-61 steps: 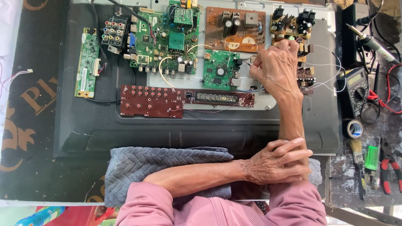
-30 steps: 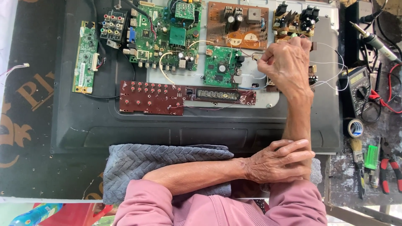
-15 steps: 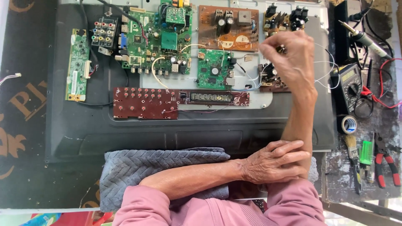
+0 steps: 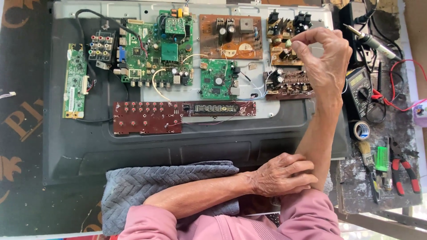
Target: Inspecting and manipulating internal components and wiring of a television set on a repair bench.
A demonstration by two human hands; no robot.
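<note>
The right hand (image 4: 324,60) is raised over the upper right corner of the opened flat-panel television back (image 4: 187,142), above the brown circuit board with black capacitors and coils (image 4: 284,38). Its thumb and forefinger are brought together in a pinch just beside that board; whether anything small is held in the grip cannot be told, since nothing is visible between the fingertips. A second, darker board with rows of small parts (image 4: 289,84) lies just below the hand.

The left hand (image 4: 280,175) is laid flat across the right forearm near the elbow, fingers spread loosely; its grip is open and nothing is held. The left forearm is rested on a folded grey knitted towel (image 4: 147,186) spread over the lower edge of the television back.

Further boards are mounted across the panel: a large green main board with a metal-shielded module (image 4: 155,51), a small green square board (image 4: 215,80), a brown board with round copper-coloured parts (image 4: 229,35), a long dark red button board (image 4: 147,118), and a narrow green strip board (image 4: 73,82) at the far left.

On the cluttered desk (image 4: 356,186) to the right are seen a black digital multimeter (image 4: 359,91) with red leads, a soldering iron (image 4: 371,42), a roll of tape (image 4: 361,130), a small brush (image 4: 367,155), a green lighter (image 4: 381,159) and red-handled pliers (image 4: 402,171).
</note>
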